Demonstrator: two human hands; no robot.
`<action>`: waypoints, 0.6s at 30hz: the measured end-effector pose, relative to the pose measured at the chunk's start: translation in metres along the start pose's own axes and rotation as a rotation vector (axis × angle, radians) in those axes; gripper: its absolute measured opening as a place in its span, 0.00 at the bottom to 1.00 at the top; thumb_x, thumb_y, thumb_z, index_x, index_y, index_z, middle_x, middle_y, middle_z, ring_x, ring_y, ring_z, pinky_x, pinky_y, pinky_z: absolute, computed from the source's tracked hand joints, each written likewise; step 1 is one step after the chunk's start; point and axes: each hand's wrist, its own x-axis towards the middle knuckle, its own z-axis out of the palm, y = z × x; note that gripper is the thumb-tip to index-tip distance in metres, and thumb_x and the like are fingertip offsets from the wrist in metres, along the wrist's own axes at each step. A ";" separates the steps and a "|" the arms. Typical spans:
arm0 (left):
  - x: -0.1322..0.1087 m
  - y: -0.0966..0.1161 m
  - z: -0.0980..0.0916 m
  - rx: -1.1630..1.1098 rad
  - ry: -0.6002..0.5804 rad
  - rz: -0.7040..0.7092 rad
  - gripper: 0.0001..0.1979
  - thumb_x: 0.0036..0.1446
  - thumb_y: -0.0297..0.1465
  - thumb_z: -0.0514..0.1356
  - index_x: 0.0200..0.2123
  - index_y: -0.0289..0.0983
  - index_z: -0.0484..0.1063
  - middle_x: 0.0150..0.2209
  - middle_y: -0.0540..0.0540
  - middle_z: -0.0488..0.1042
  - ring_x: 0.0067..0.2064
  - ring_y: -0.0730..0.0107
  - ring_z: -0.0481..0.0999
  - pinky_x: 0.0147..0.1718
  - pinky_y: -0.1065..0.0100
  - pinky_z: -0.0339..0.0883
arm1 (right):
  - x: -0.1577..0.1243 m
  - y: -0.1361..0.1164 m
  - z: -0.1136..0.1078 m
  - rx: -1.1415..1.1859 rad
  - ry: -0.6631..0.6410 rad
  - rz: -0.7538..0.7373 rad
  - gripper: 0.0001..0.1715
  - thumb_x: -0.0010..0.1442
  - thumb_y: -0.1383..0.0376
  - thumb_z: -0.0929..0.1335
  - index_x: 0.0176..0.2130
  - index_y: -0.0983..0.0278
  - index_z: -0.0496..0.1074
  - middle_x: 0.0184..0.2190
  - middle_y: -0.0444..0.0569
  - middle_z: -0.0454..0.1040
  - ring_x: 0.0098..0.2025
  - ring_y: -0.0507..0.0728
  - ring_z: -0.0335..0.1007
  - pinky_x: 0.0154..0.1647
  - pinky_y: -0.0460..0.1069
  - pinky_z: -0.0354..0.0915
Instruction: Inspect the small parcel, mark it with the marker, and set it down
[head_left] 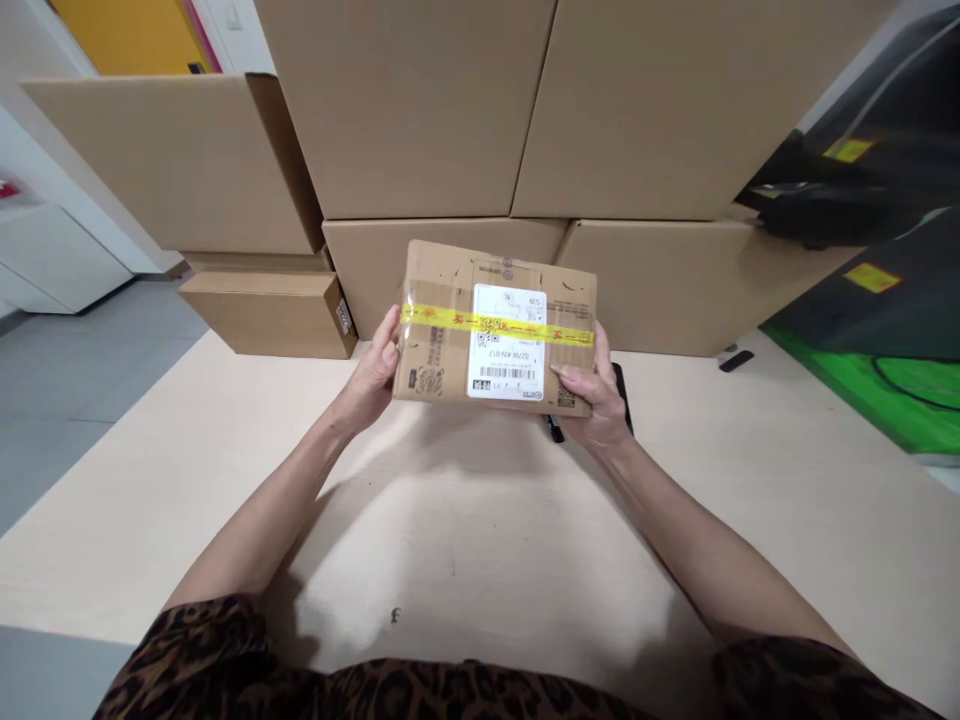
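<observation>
A small brown cardboard box (442,350) is held up above the table, between both my hands. Yellow tape (525,328) runs across its face, over a white shipping label (506,370) that looks upside down from here. My left hand (375,365) presses on the box's left end. At the right end, my right hand (596,395) grips with the thumb over the front face and the fingers mostly hidden behind. Partly covered by the right hand and box, a black object (623,395) lies on the table; its kind is unclear.
Large cardboard boxes (420,110) are stacked along the back of the pale table (465,540). A flatter carton (270,315) lies at the back left. A small black item (736,361) rests at the back right, near a green surface (862,380) beyond the table edge.
</observation>
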 end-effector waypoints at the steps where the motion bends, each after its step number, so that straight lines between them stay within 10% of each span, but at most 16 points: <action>1: 0.000 0.003 0.001 -0.030 -0.007 -0.054 0.46 0.51 0.64 0.70 0.68 0.51 0.69 0.70 0.39 0.72 0.72 0.37 0.70 0.64 0.43 0.73 | -0.002 -0.001 -0.001 -0.031 -0.029 -0.031 0.57 0.49 0.56 0.75 0.73 0.43 0.58 0.69 0.45 0.72 0.75 0.72 0.63 0.70 0.70 0.69; 5: -0.003 0.015 0.004 -0.042 -0.017 -0.170 0.44 0.47 0.51 0.77 0.64 0.42 0.72 0.61 0.35 0.79 0.65 0.34 0.77 0.61 0.44 0.75 | -0.004 0.002 -0.005 -0.073 -0.086 -0.093 0.64 0.47 0.54 0.79 0.75 0.39 0.53 0.74 0.43 0.66 0.78 0.72 0.58 0.71 0.71 0.68; 11: -0.004 0.019 0.006 0.022 -0.087 -0.038 0.50 0.44 0.40 0.79 0.70 0.46 0.66 0.65 0.39 0.77 0.69 0.38 0.73 0.67 0.47 0.70 | 0.001 0.003 -0.010 0.035 -0.075 0.065 0.42 0.48 0.50 0.79 0.61 0.50 0.74 0.58 0.49 0.83 0.67 0.74 0.75 0.65 0.72 0.73; 18: -0.005 0.010 -0.010 0.084 -0.111 -0.045 0.51 0.47 0.54 0.78 0.70 0.44 0.68 0.66 0.36 0.76 0.71 0.36 0.71 0.67 0.48 0.71 | 0.002 -0.002 -0.012 -0.026 -0.182 0.005 0.58 0.45 0.50 0.83 0.70 0.49 0.66 0.55 0.50 0.84 0.64 0.73 0.77 0.70 0.73 0.68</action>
